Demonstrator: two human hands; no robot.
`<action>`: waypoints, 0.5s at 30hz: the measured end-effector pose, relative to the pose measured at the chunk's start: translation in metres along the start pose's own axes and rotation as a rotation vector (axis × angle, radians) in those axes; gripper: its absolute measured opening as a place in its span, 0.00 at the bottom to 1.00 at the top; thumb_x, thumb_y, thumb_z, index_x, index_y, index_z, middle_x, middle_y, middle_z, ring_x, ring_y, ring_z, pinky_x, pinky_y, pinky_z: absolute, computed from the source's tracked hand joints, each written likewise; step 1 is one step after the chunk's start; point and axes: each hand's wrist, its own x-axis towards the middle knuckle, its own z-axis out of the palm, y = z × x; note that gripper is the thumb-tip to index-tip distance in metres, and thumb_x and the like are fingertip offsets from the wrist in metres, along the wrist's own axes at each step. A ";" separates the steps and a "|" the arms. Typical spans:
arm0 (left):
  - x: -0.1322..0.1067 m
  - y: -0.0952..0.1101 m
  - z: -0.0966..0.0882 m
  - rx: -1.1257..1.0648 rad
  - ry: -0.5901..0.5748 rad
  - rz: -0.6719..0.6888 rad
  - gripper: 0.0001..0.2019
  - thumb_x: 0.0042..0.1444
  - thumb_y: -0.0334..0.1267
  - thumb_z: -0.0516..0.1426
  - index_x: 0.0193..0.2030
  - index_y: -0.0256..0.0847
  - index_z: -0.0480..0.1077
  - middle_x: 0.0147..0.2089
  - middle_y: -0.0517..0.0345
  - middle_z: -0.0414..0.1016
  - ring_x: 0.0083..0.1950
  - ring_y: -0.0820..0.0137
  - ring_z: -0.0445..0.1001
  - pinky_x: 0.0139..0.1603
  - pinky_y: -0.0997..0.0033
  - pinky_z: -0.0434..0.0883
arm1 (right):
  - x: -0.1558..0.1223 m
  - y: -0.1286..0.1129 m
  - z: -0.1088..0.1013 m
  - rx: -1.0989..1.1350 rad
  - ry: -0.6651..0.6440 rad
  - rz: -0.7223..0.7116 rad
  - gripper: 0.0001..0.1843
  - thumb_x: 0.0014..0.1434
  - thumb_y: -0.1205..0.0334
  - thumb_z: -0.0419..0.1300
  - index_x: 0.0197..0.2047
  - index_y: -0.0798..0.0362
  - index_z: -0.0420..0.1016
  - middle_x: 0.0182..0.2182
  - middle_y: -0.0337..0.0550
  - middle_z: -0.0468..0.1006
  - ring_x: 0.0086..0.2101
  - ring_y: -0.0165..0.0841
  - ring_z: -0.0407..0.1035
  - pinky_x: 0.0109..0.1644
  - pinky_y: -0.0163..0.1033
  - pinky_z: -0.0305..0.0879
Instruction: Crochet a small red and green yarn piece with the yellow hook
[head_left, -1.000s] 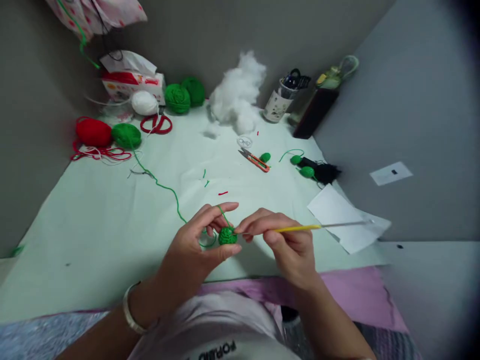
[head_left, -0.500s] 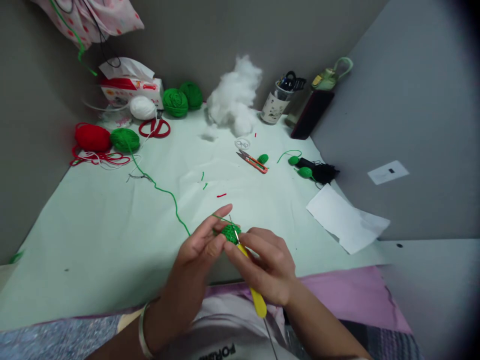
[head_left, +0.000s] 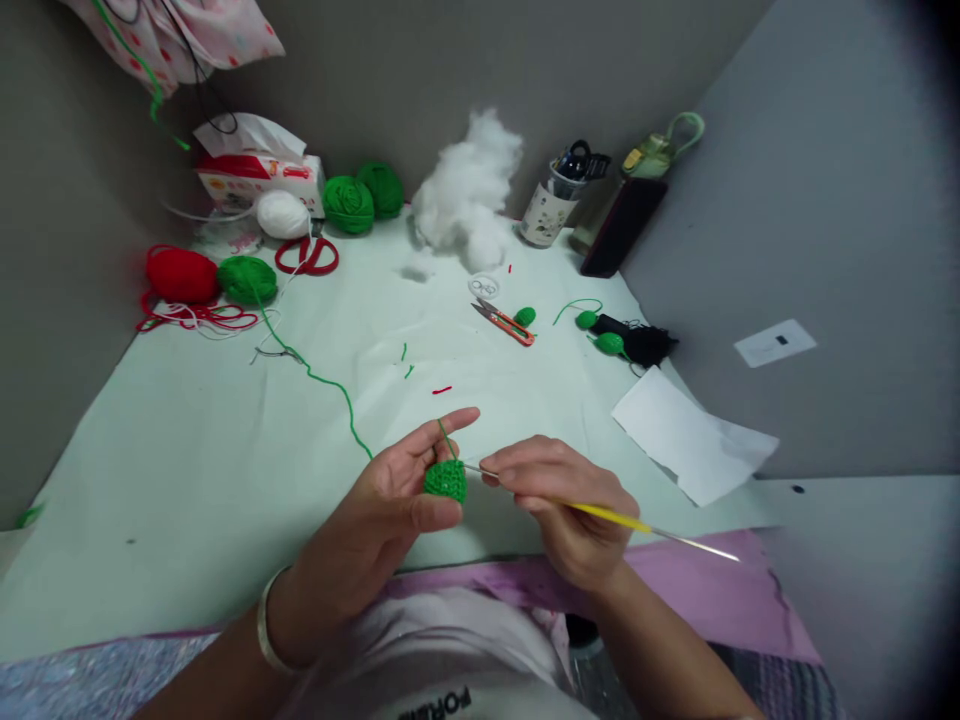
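Note:
My left hand (head_left: 390, 505) pinches a small green crochet piece (head_left: 445, 482) between thumb and fingers, its index finger stretched out with green yarn (head_left: 448, 438) running over it. In my right hand (head_left: 566, 500) is a crochet hook (head_left: 611, 516) with a yellow handle, held like a pen. Its thin metal tip reaches the upper right edge of the green piece; whether it sits inside a loop I cannot tell. From the left hand a green strand (head_left: 330, 382) trails across the table to a green yarn ball (head_left: 247, 280).
Orange thread snips (head_left: 504, 323) and a small green piece (head_left: 524, 316) lie mid-table. White stuffing (head_left: 469, 195), red scissors (head_left: 307, 256), a red yarn ball (head_left: 182, 275) and a pen cup (head_left: 553, 205) stand behind. White paper (head_left: 694, 440) lies right, near black yarn (head_left: 649, 345).
The hook has swung from steep to nearly level, its handle now pointing right. My right hand has moved right, away from the left. The green piece has shifted slightly left and shows more fully.

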 end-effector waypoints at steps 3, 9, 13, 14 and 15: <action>0.000 0.002 -0.003 0.062 -0.003 0.019 0.35 0.46 0.33 0.74 0.63 0.48 0.79 0.41 0.60 0.70 0.43 0.71 0.66 0.45 0.76 0.65 | -0.002 -0.001 -0.003 0.064 0.017 0.083 0.12 0.69 0.66 0.65 0.53 0.45 0.86 0.43 0.45 0.89 0.41 0.36 0.84 0.42 0.42 0.83; -0.001 0.003 -0.004 0.011 -0.073 -0.016 0.22 0.64 0.43 0.64 0.63 0.41 0.80 0.37 0.59 0.72 0.36 0.72 0.67 0.40 0.72 0.65 | -0.002 0.000 -0.003 0.215 0.048 0.234 0.09 0.69 0.63 0.66 0.48 0.45 0.87 0.39 0.43 0.89 0.39 0.35 0.83 0.43 0.41 0.82; -0.001 0.000 -0.004 -0.062 -0.084 -0.072 0.20 0.73 0.44 0.54 0.62 0.38 0.79 0.27 0.61 0.70 0.28 0.74 0.66 0.34 0.71 0.62 | -0.001 0.002 0.000 0.342 0.101 0.352 0.06 0.68 0.62 0.67 0.45 0.46 0.88 0.37 0.43 0.88 0.32 0.32 0.82 0.37 0.38 0.82; -0.001 0.000 -0.004 -0.069 -0.084 -0.075 0.20 0.73 0.44 0.53 0.63 0.38 0.79 0.27 0.61 0.71 0.28 0.74 0.66 0.33 0.71 0.62 | 0.000 0.002 0.000 0.377 0.116 0.381 0.06 0.68 0.62 0.67 0.44 0.47 0.87 0.37 0.43 0.88 0.31 0.31 0.82 0.36 0.37 0.81; 0.000 -0.001 -0.005 -0.071 -0.088 -0.073 0.20 0.74 0.43 0.53 0.63 0.37 0.78 0.28 0.60 0.72 0.29 0.74 0.67 0.34 0.71 0.63 | 0.001 0.002 0.001 0.411 0.129 0.412 0.06 0.68 0.62 0.67 0.44 0.47 0.87 0.36 0.43 0.87 0.29 0.30 0.81 0.34 0.35 0.80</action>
